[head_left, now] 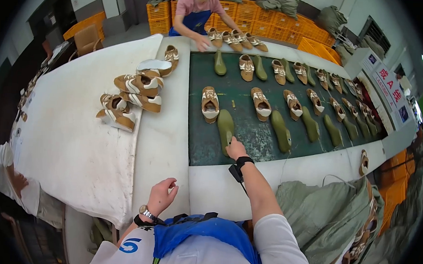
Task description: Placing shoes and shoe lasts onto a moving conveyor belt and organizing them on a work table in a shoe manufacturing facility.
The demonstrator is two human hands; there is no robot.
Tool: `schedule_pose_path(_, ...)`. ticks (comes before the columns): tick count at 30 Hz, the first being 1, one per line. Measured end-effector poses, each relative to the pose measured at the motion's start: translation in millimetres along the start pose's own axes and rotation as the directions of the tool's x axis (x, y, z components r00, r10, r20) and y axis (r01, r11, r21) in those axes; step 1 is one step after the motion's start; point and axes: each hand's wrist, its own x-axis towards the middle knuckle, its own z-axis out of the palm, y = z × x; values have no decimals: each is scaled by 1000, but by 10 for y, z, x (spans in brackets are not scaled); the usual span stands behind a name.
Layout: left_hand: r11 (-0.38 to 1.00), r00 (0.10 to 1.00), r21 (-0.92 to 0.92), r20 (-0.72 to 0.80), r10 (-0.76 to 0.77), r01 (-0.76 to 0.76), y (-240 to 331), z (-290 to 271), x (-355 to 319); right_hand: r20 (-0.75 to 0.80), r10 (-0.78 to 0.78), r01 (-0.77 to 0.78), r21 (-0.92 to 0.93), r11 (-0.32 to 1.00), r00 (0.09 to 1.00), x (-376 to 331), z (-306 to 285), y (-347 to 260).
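The right hand (235, 149) closed its fingers on the heel end of a green last (225, 128) at the near left corner of the belt (202, 148), likely the easiest part to reach. The left hand (162, 196), half open and empty, hung outside that corner. Shoes (210, 104) sat beside lasts along the belt, apparently to keep matches together; a pile (139, 86) lay on the desk (166, 146) left of the belt, seemingly for easy reach.

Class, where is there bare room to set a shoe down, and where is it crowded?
Free: the white sheet left of the shoe pile; the white strip between that pile and the green surface; that surface's near-left corner, beside the last at the right hand. Crowded: its right end, and the far ledge, with shoes before the co-worker.
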Motion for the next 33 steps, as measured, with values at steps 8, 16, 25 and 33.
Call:
schedule_pose_path(8,985,962,-79,215,169,-156,-113,117,-4,-324,-125,206,228,952,938,-1354,-370,631)
schedule_pose_path(16,817,684,-297,447,577,-495,429,577,361,-1000,18,-409,7,913,23,-4276,-1500,784)
schedule_pose_path(25,183,45,-635,228,973,-750,2474,919,-71,-771,334,-373,135,918,543,-4284,-445,791)
schedule_pose_path(33,-184,-283,-465,151,947,-866,3288,2158,-194,-365,172,-123,154,980,915,-4803,-1220,1076)
